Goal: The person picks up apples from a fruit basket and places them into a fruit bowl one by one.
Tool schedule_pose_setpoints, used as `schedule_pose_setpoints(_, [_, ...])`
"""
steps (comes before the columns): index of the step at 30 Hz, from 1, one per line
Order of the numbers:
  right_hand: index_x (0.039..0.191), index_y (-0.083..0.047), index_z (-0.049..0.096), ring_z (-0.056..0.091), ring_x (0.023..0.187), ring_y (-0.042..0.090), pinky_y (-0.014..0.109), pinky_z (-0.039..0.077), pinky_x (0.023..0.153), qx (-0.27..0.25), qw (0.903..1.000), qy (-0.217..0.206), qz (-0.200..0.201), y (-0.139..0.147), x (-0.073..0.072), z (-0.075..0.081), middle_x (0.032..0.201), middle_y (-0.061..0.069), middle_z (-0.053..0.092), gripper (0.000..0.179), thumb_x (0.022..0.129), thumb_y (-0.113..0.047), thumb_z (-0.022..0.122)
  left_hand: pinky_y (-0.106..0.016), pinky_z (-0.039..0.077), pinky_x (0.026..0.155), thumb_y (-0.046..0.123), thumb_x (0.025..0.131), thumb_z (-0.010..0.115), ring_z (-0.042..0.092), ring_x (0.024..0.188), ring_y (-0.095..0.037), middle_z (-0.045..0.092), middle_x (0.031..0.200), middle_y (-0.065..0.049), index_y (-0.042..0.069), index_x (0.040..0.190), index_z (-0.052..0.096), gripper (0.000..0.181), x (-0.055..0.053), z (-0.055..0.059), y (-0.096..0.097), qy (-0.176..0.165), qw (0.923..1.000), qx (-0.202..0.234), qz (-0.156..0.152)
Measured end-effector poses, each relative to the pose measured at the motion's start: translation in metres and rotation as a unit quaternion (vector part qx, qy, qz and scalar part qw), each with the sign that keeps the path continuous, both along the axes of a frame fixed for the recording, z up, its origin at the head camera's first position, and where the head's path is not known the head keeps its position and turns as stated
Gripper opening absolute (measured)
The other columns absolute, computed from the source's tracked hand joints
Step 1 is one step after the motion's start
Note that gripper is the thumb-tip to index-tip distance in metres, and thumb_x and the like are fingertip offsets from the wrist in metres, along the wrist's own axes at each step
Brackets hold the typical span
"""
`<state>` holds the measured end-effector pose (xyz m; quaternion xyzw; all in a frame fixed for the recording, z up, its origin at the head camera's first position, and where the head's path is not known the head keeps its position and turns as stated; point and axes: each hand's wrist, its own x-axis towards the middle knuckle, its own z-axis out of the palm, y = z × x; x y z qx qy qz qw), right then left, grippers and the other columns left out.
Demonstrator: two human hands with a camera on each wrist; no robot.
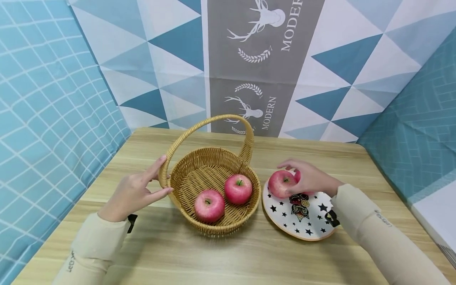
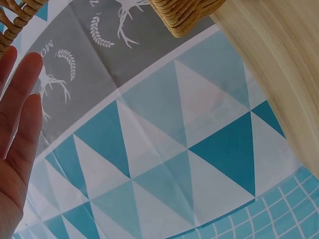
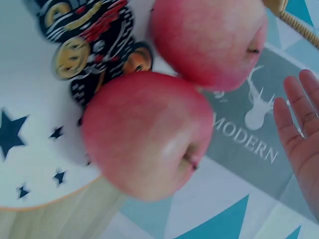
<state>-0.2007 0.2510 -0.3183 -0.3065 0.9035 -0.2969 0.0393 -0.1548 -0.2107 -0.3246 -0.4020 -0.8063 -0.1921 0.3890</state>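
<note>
A wicker basket (image 1: pixel 213 156) with a tall arched handle stands at the middle of the table, holding a red apple (image 1: pixel 209 206) and another apple (image 1: pixel 238 189). My left hand (image 1: pixel 133 194) is at the basket's left side, its index fingertip against the foot of the handle and its thumb tip at the rim; the left wrist view shows its fingers straight. My right hand (image 1: pixel 313 176) reaches over a star-printed plate (image 1: pixel 285 221), its fingers extended around the near apple (image 1: pixel 281 184). A second plate apple (image 3: pixel 209 40), mostly hidden by the hand in the head view, shows beside it in the right wrist view.
The wooden table (image 1: pixel 199 261) ends at a patterned backdrop (image 1: pixel 178 71) with deer prints. Blue tile-patterned cloth (image 1: pixel 46 99) borders the left side, and a teal cloth (image 1: pixel 420 114) the right. The plate lies close beside the basket's right rim.
</note>
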Motion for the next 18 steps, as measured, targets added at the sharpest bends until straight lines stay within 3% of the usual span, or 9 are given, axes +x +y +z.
schedule_pose_setpoints(7, [0.129,0.007,0.052,0.054,0.109,0.048,0.056,0.053,0.082,-0.026,0.9981,-0.025,-0.049,0.028,0.008,-0.003,0.125,0.029,0.054,0.072,0.068,-0.011,0.086,-0.012,0.028,0.037,0.056,0.097,0.045,0.042,0.038,-0.002,0.069,0.067,-0.006,0.026,0.156,0.024,0.069,0.000,0.002,0.000,0.006,0.9999,-0.008,-0.004])
schedule_pose_setpoints(13, [0.136,0.006,0.046,0.050,0.115,0.050,0.063,0.044,0.091,-0.027,0.9932,-0.023,-0.110,0.056,0.008,-0.009,0.136,0.030,0.046,0.074,0.074,-0.013,0.081,-0.011,0.029,0.037,0.056,0.097,0.045,0.043,0.037,-0.001,0.069,0.067,-0.006,0.024,0.156,0.023,0.070,0.003,0.001,0.000,-0.003,0.9999,-0.015,-0.007])
schedule_pose_setpoints(18, [0.138,0.009,0.043,0.049,0.116,0.052,0.065,0.040,0.094,-0.055,0.9902,-0.010,-0.128,0.070,0.005,-0.017,0.138,0.032,0.044,0.074,0.077,-0.011,0.080,-0.012,0.029,0.037,0.057,0.097,0.044,0.040,0.037,0.000,0.069,0.068,-0.006,0.025,0.156,0.022,0.070,0.002,0.003,-0.001,-0.004,0.9998,-0.018,-0.001])
